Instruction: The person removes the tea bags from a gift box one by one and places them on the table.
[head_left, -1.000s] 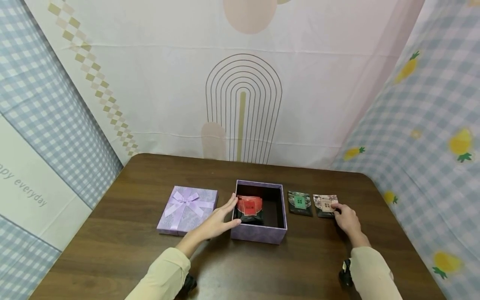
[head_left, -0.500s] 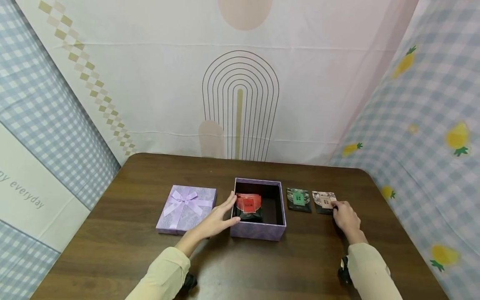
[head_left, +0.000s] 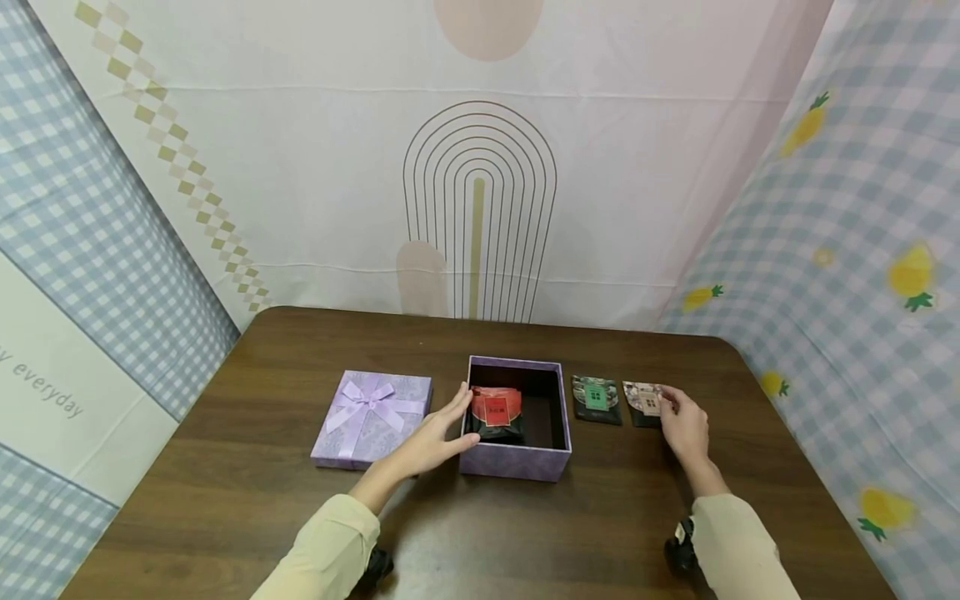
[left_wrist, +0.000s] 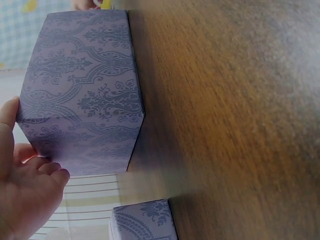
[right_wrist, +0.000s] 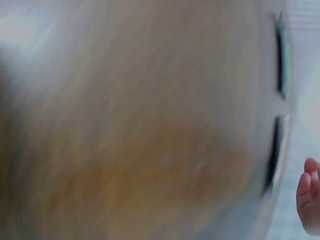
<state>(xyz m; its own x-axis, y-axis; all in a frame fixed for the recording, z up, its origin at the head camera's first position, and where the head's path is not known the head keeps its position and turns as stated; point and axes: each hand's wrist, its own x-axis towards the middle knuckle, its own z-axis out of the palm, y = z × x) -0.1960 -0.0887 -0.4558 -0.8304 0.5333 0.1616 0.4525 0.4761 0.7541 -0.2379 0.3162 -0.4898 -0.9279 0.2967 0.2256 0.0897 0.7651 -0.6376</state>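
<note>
A lidless purple patterned box (head_left: 514, 461) stands mid-table, with a red-and-black tea packet (head_left: 497, 413) inside at its left. My left hand (head_left: 429, 442) rests on the box's left side, fingers extended along the rim and thumb at the near corner; the left wrist view shows the box's outer wall (left_wrist: 87, 75) beside this hand. At the right lie a green-and-black packet (head_left: 597, 400) and a beige-and-black packet (head_left: 642, 400). My right hand (head_left: 686, 427) has its fingertips at the beige packet's right edge; I cannot tell whether they pinch it.
The purple lid (head_left: 371, 417) with a ribbon bow lies left of the box. All of it sits on a dark brown wooden table (head_left: 480, 533). A pale patterned cloth (head_left: 337, 183) hangs behind, and a checked cloth (head_left: 847, 275) along the right.
My right hand has shifted slightly left and away from me along the beige packet's right edge. The left hand stays on the box. The head view has tilted slightly.
</note>
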